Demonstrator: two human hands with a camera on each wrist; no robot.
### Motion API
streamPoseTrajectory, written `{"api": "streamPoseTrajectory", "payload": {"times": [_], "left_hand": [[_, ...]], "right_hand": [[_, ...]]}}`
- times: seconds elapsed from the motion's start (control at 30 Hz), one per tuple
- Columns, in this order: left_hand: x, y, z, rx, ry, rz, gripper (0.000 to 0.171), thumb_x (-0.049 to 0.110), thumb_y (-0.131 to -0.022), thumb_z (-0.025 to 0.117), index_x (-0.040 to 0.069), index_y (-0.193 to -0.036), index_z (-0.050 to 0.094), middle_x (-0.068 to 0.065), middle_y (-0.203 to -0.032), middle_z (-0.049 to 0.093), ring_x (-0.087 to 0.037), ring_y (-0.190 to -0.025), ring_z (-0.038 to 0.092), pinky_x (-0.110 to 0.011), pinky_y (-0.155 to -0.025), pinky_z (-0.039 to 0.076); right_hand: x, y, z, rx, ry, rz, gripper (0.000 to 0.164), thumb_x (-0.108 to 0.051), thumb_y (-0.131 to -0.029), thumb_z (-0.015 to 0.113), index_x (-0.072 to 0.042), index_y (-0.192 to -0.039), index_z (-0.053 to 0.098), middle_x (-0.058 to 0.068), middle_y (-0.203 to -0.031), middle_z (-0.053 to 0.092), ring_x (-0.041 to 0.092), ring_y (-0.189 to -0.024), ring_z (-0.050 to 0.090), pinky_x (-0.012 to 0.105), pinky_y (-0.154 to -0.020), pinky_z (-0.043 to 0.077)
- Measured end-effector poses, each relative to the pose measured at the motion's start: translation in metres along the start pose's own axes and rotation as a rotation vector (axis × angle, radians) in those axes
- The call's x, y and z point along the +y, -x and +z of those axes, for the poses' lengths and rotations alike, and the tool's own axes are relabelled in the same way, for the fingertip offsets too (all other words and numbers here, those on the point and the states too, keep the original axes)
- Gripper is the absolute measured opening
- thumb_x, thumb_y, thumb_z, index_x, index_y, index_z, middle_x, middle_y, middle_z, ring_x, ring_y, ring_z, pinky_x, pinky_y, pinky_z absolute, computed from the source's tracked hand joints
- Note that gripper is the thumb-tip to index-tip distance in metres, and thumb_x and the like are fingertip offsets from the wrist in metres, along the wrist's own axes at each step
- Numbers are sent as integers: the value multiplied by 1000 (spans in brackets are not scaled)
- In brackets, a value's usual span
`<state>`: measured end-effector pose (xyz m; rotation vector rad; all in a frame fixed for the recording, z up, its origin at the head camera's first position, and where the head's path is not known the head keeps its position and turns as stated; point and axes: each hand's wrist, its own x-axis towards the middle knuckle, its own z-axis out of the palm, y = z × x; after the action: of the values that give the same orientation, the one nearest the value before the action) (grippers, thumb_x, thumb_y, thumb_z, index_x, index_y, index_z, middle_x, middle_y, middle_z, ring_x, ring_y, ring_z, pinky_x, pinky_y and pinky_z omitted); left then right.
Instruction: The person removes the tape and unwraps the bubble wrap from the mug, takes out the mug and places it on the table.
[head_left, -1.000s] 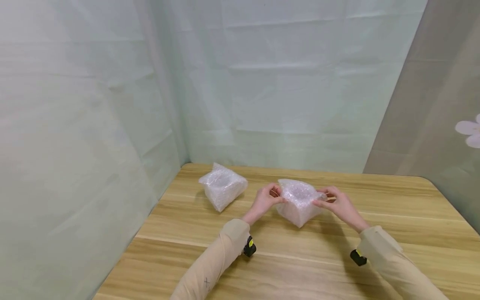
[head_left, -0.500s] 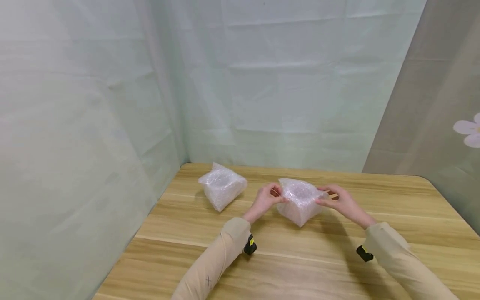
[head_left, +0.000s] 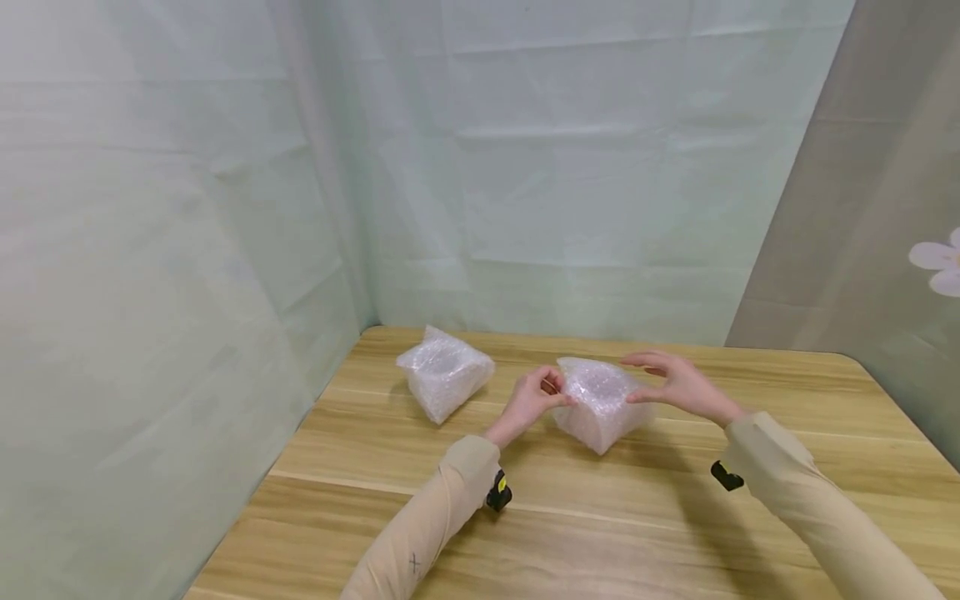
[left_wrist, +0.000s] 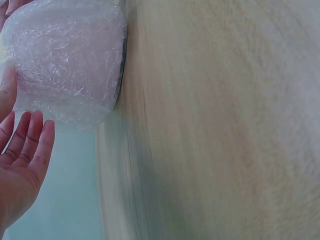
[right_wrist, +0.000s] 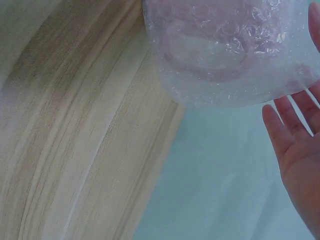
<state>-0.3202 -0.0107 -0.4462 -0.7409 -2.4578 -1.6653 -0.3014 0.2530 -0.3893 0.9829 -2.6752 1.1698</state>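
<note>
A clear bubble-wrap package [right_wrist: 225, 47] is cut off by the top of the view, its film crinkled and glinting. Through the layers shows a pinkish, curved outline [right_wrist: 205, 77], like a rounded rim; what it belongs to cannot be told. To the right is the person's right hand [right_wrist: 300, 155], palm toward the camera, its fingers [right_wrist: 287, 117] extended and partly hidden behind the edge of the wrap. Another fingertip enters at the far right. To the left spreads a wood-grain tabletop [right_wrist: 75, 125] with brown streaks and a pale line; beyond its edge hangs light green-blue cloth [right_wrist: 210, 170].
</note>
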Motion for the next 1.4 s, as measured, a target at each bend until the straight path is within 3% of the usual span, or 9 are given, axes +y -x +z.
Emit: {"api": "streamPoseTrajectory", "payload": {"times": [0.4, 0.87, 1.07, 1.13, 1.23, 1.4], "left_hand": [[2, 0, 1, -7, 4, 19, 23, 5, -72, 76, 4, -81, 54, -1, -76, 57, -13, -70, 54, -23, -61, 46], [5, 8, -4, 23, 22, 8, 27, 11, -71, 77, 5, -86, 56, -1, -80, 57, -13, -73, 54, -23, -64, 47], [35, 22, -19, 12, 47, 27, 24, 4, -74, 73, -6, -90, 57, -16, -84, 60, -25, -76, 56, -24, -67, 47], [42, 27, -22, -3, 30, 22, 21, 2, -76, 71, -7, -89, 58, -16, -83, 61, -24, -76, 57, -24, -66, 47], [44, 32, -21, -27, 21, 27, 17, 0, -77, 69, -8, -88, 60, -15, -83, 63, -25, -75, 59, -23, -65, 47], [50, 38, -17, -59, 100, 30, 16, -3, -78, 67, -10, -92, 63, -20, -88, 64, -28, -79, 60, -22, -66, 48]], "right_hand": [[2, -7, 10, -66, -67, 51, 73, -27, -70, 78, 3, -128, 46, 21, -131, 41, 38, -117, 38, 52, -92, 33], [1, -8, 11, -76, 49, 71, 74, -39, -70, 76, -3, -128, 49, 20, -131, 42, 36, -116, 40, 52, -87, 38], [-1, -8, 10, -83, 39, 86, 74, -40, -70, 75, -5, -129, 48, 18, -133, 41, 36, -118, 38, 54, -88, 36], [0, -8, 11, -83, 42, 89, 75, -41, -70, 75, -5, -130, 48, 18, -133, 40, 36, -118, 37, 54, -89, 36], [0, -7, 11, -84, 40, 90, 75, -41, -70, 75, -5, -130, 48, 18, -133, 40, 36, -118, 37, 53, -89, 36], [1, -8, 11, -82, 33, 73, 73, -39, -71, 75, -3, -129, 48, 19, -132, 41, 37, -118, 36, 55, -88, 35]]}}
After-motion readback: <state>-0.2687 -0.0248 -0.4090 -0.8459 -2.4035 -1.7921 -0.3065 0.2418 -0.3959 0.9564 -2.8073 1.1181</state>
